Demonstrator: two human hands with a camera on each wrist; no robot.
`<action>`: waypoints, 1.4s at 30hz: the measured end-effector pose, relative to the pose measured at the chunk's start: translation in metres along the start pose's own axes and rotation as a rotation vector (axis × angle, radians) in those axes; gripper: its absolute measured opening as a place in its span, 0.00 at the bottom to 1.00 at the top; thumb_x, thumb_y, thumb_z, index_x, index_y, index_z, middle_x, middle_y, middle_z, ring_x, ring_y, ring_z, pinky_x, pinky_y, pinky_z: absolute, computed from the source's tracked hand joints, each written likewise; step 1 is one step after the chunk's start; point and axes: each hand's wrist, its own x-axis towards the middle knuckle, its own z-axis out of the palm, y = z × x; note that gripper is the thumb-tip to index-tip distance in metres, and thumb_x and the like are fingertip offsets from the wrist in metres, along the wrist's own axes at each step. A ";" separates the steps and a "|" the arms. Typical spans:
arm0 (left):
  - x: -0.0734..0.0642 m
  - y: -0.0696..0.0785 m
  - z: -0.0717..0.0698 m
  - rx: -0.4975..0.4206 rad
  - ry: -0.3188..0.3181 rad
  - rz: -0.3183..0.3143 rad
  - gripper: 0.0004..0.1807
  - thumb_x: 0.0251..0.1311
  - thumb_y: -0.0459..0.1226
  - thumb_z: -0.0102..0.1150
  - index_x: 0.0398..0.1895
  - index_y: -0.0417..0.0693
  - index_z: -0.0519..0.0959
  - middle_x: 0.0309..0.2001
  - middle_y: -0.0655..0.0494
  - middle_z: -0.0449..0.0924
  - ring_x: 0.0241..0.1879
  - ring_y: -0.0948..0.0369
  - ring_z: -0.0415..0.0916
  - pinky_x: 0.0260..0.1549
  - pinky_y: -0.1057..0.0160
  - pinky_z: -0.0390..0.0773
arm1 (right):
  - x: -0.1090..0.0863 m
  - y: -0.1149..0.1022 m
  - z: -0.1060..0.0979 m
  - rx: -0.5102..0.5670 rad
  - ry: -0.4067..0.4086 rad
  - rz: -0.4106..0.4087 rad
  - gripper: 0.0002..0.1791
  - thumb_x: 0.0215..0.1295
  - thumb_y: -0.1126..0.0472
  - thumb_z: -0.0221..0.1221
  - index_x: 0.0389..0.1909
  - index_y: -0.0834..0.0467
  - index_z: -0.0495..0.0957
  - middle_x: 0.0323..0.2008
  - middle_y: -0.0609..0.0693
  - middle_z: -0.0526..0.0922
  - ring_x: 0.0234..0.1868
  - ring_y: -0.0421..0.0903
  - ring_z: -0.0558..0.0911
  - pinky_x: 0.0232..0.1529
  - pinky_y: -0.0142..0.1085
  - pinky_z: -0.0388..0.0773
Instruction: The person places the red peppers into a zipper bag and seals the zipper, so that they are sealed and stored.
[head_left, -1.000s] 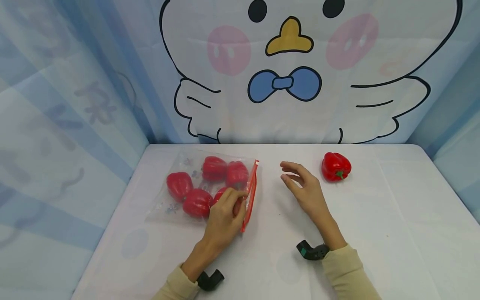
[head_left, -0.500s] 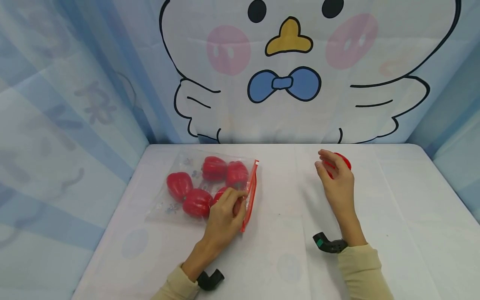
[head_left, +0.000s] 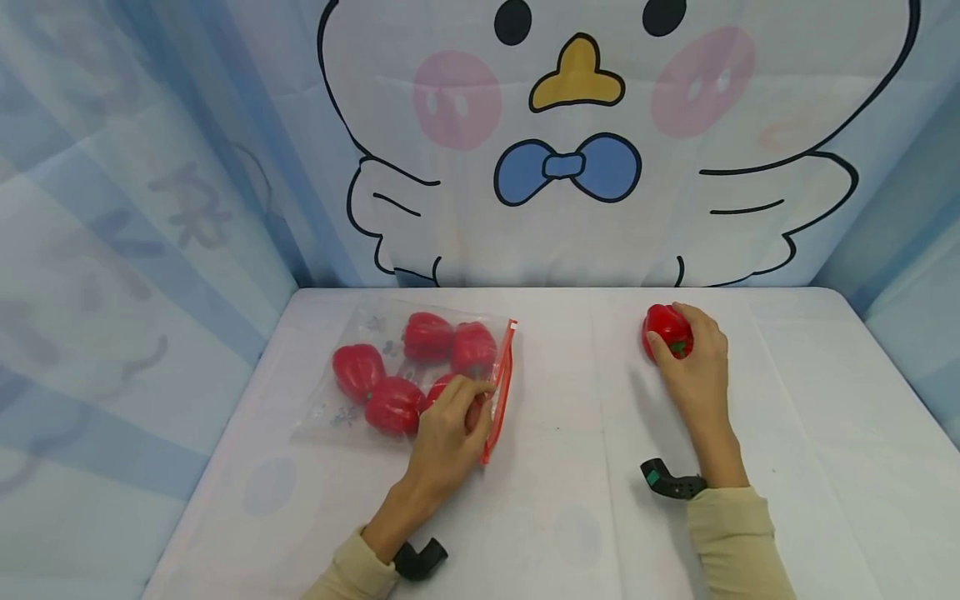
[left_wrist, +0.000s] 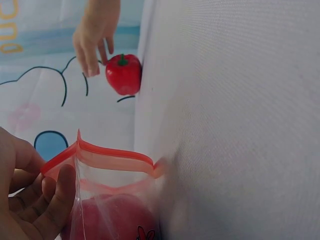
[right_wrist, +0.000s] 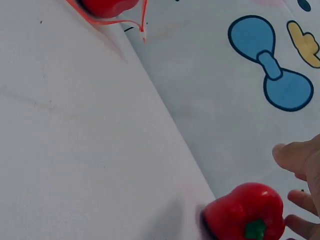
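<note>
A clear zip bag with a red zip edge lies on the left of the table, several red bell peppers inside it. My left hand pinches the bag's edge near its mouth; in the left wrist view the red zip strip stands parted. At the far right sits a loose red bell pepper with a green stem, resting on the table. Right over and beside it is my right hand, fingers spread. The right wrist view shows the thumb apart from the pepper, with other fingertips close to its side.
The white table ends at a back curtain printed with a cartoon face. Blue curtains also hang on both sides. Black devices are strapped to both wrists.
My right hand has moved right, away from the bag side, to the loose bell pepper. My left hand and the bag have stayed in place.
</note>
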 end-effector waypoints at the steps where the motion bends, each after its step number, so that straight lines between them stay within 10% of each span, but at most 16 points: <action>1: 0.000 0.000 0.000 0.000 0.002 0.001 0.13 0.63 0.28 0.68 0.49 0.42 0.82 0.39 0.55 0.80 0.29 0.67 0.70 0.27 0.75 0.77 | 0.000 0.002 0.000 -0.011 -0.010 -0.006 0.34 0.64 0.66 0.69 0.71 0.62 0.70 0.71 0.63 0.72 0.72 0.63 0.68 0.62 0.68 0.76; 27: -0.001 0.000 0.000 0.004 -0.013 -0.022 0.14 0.62 0.30 0.70 0.50 0.43 0.82 0.40 0.55 0.81 0.30 0.67 0.72 0.30 0.74 0.80 | 0.010 0.019 0.009 -0.072 -0.184 0.241 0.44 0.68 0.62 0.66 0.80 0.61 0.55 0.80 0.66 0.51 0.80 0.68 0.56 0.70 0.69 0.66; 42: -0.002 -0.003 0.001 -0.001 -0.012 -0.018 0.14 0.62 0.30 0.70 0.50 0.44 0.82 0.39 0.56 0.80 0.29 0.67 0.71 0.28 0.75 0.79 | 0.002 0.020 0.015 -0.001 -0.209 0.146 0.42 0.66 0.65 0.68 0.77 0.62 0.58 0.77 0.66 0.59 0.78 0.65 0.60 0.66 0.69 0.71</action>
